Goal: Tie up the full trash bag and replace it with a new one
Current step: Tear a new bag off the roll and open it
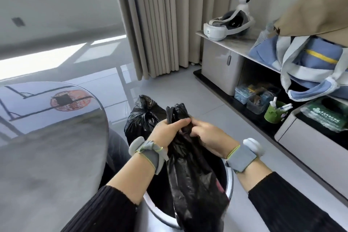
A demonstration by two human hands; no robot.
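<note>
The left hand [169, 131] is curled around the top of a new black bag [195, 181], thumb laid across the bunched plastic. The right hand [209, 137] pinches the same gathered top just beside it, fingers curled in, so the two hands nearly touch. Both wrists wear grey bands with a pale block on each. The bag hangs down from the hands into the open bin [230, 182], whose light rim shows at the right and below. Just behind the hands, on the grey floor, sits the full trash bag [143, 118], black, its neck already knotted and sticking upward. At the left is a round table [47, 156] with a glossy top. Farther off at the right, a low cabinet [222, 66] carries a white headset [224, 28], with a blue and white cloth bag [308, 62] near it. Beige curtains [158, 20] hang at the back.
</note>
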